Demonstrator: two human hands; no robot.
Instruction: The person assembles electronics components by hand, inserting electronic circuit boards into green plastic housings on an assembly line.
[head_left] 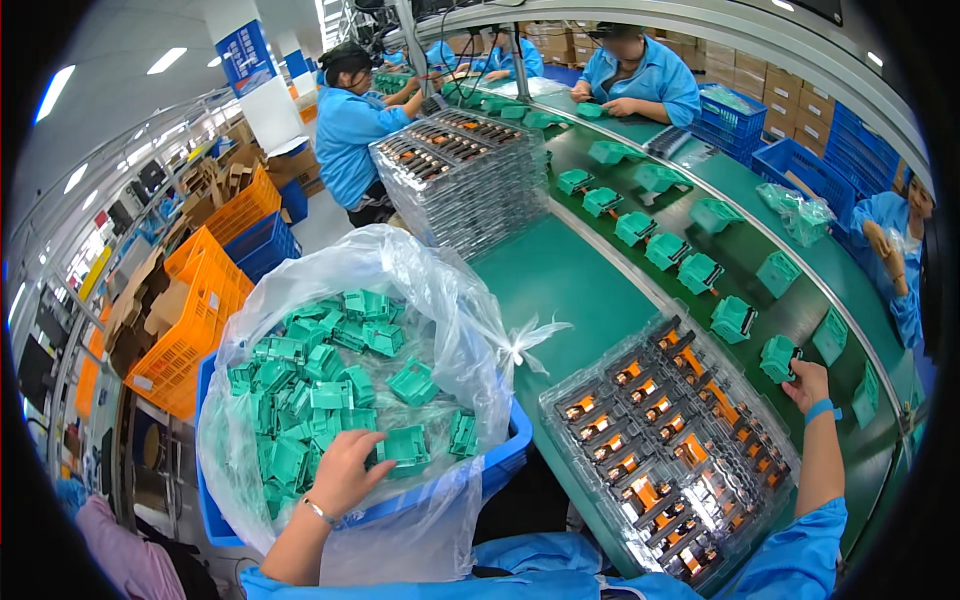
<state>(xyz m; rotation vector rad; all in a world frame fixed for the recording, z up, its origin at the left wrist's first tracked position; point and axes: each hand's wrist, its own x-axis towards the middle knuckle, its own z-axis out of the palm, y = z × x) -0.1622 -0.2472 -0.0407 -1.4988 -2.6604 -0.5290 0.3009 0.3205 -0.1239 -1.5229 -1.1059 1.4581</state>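
Over the bag-lined blue bin on the left, my left hand [345, 472] has its thumb and forefinger at the near-left edge of a green plastic housing [404, 451], closed on it. Several more green housings [330, 395] lie heaped in the clear plastic bag [465, 300] around it. Far to the right, my right hand [806, 386] grips a green housing with a black part [777, 358] at the belt's row. Between my arms lies a clear tray [560, 400] of black and orange parts.
A green conveyor belt [690, 310] carries a row of housings. Stacked clear trays [460, 200] stand beyond the blue bin [515, 455]. Co-workers in blue sit or stand along the line. Orange crates [205, 325] stand at left, and a metal rail [800, 285] borders the belt.
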